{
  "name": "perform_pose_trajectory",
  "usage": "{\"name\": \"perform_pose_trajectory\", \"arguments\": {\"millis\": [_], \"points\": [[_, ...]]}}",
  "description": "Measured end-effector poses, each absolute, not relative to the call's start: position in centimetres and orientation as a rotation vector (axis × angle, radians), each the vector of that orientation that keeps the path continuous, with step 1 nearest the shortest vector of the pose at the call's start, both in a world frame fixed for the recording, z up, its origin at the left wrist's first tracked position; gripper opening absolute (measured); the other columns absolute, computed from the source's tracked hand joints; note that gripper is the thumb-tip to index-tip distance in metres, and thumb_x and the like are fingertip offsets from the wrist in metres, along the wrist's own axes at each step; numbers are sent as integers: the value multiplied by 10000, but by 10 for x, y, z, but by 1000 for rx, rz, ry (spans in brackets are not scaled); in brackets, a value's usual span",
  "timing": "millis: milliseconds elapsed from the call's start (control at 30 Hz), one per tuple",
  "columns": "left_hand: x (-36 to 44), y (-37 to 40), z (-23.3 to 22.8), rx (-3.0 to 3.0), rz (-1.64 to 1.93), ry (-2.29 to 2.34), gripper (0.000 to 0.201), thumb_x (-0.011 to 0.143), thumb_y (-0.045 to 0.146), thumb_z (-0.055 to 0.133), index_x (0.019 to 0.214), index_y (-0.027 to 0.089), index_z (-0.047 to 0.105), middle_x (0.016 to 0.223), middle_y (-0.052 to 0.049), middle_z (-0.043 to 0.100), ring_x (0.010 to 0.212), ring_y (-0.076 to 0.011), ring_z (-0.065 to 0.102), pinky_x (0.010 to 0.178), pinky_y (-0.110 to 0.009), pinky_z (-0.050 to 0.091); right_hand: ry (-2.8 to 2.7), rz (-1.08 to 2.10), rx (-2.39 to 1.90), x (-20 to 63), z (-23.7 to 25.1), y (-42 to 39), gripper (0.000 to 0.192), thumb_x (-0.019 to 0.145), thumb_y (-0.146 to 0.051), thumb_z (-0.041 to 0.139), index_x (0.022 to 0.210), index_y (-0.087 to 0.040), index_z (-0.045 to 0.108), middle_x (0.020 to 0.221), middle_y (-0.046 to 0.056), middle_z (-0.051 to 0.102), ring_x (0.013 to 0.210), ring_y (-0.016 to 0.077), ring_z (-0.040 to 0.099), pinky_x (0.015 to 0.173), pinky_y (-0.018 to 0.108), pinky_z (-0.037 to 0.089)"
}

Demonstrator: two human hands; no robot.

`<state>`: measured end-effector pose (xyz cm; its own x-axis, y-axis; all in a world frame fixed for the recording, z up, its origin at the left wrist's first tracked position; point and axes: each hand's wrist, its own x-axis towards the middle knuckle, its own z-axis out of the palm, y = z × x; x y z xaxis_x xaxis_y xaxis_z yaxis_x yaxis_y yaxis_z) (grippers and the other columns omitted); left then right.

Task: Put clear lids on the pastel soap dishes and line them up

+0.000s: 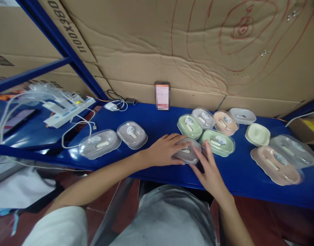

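Observation:
A small grey soap dish point(189, 155) with a clear lid sits near the table's front edge, between my two hands. My left hand point(167, 150) grips it from the left, fingers over the lid and thumb along the front side. On the right side, my right hand point(207, 167) has its thumb at the front and its fingers on the lid. Just behind are a green lidded dish point(190, 127) and, to the right, another green lidded dish point(218, 141). A grey one point(203, 118) and a peach one point(225, 122) stand farther back.
Two grey lidded dishes point(132, 134) lie at left. More dishes stand at right: a cream one point(257, 134), a pink one point(277, 165) and grey ones. A phone point(162, 96) leans on the cardboard wall point(136, 68). A power strip point(67, 112) with cables lies at left.

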<state>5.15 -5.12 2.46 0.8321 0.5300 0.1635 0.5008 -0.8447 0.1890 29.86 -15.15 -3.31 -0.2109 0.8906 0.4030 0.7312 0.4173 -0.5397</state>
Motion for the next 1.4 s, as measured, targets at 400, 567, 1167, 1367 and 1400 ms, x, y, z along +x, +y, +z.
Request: {"name": "perform_pose_trajectory", "arguments": {"millis": [400,567,1167,1367,1400], "points": [[59,-34,-12,2927,703,659,805,1038,722,556,1632,183,485,1642,-221,523,1517,-385,499,1180,-548,486,-1941,427,-1508,298,-31,-150,696,1099,-436,587,1725,-399,283,1833,37,206,1664,309,289,1267,494,467],[58,-33,-14,2910,718,645,759,1044,702,572,1616,208,510,1675,-204,498,1558,-363,473,1213,-532,468,-1969,392,-1515,298,-31,-149,735,1099,-447,590,1743,-386,240,1830,43,215,1668,305,280,1291,504,435],[52,-32,-27,2846,741,561,793,1004,618,698,1658,232,470,1715,-225,420,1598,-392,407,1287,-585,402,-2082,268,-1451,297,-34,-148,694,1130,-346,507,1752,-398,203,1833,45,202,1678,296,251,1322,524,374],[58,-34,-18,2867,693,655,783,954,644,753,1584,219,566,1648,-224,506,1524,-383,501,1230,-561,468,-2082,279,-1445,298,-34,-148,706,1126,-367,508,1756,-385,190,1832,58,205,1671,311,275,1299,548,411],[59,-37,-13,2890,666,674,787,953,645,754,1589,223,561,1668,-235,479,1538,-393,487,1231,-577,460,-2085,259,-1437,298,-34,-148,705,1125,-359,509,1755,-388,195,1827,59,221,1667,315,287,1298,554,413]]}}
